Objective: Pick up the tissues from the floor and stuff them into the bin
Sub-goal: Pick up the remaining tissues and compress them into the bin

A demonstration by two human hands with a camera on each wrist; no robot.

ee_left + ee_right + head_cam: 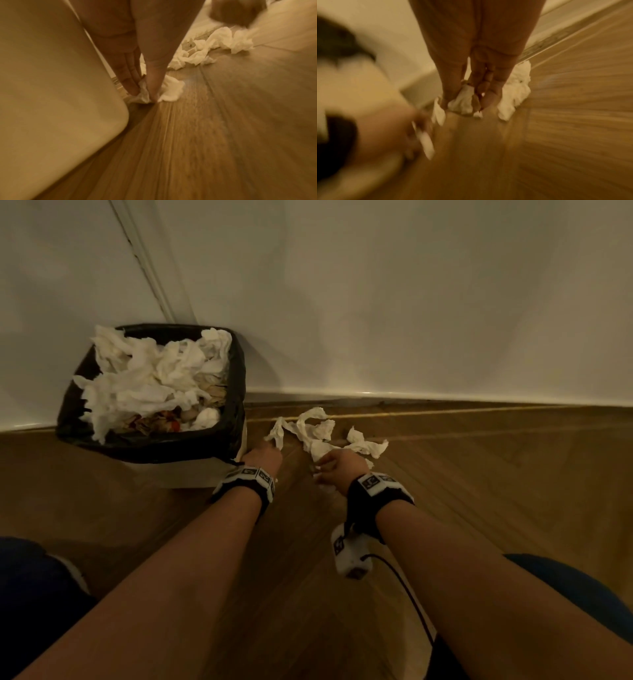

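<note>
Gathering crumpled white paper tissues (320, 433) off the brown wooden floor (479, 474).
My left hand (262, 455) and right hand (342, 463) each pinch a tissue by the skirting edge; next, lift them into the overfull black-lined bin (236, 378).

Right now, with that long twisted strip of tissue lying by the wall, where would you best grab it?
Probably at an end, from above. The tissue strip lies flat and loose on the wooden floor, so fingertips pinching down should lift it. The left hand already pinches the end nearest the bin; the right hand grips tissue further along.
</note>
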